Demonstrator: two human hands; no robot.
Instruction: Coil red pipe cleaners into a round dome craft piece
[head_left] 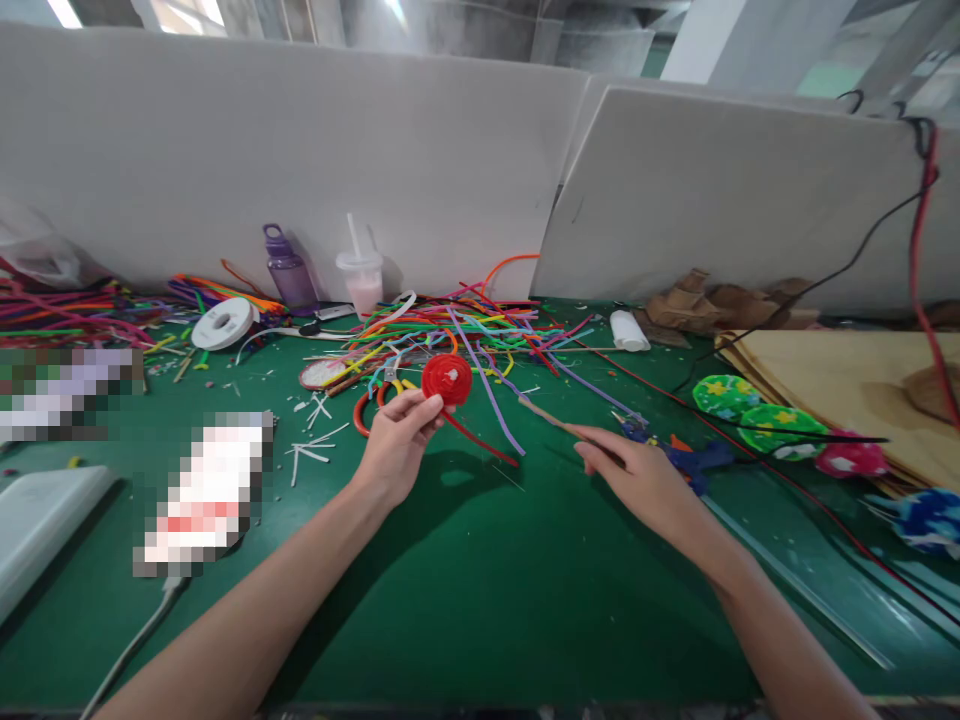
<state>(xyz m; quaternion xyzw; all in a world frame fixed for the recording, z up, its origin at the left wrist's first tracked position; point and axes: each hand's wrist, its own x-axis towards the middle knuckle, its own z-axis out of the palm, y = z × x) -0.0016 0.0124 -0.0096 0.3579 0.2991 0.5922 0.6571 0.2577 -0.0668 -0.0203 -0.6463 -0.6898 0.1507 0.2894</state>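
Note:
My left hand point(397, 440) pinches a round coil of red pipe cleaner point(448, 380) with a small pale spot at its middle. A loose red end point(484, 440) hangs from the coil down to the right. To the right, my right hand point(619, 455) has its thumb and index finger closed on a thin brown stick point(545, 411), whose tip points left over the heap of coloured pipe cleaners point(480, 330). The coil and the stick are apart. Orange scissor handles point(361, 412) lie just behind my left hand.
Behind stand a purple bottle point(291, 275) and a pink drink cup point(363, 282). A tape roll point(223, 323), a blurred-out device point(214, 490) and a white box point(49, 530) lie left. Green fuzzy discs point(781, 430), blue pliers point(686, 460) and cables are right.

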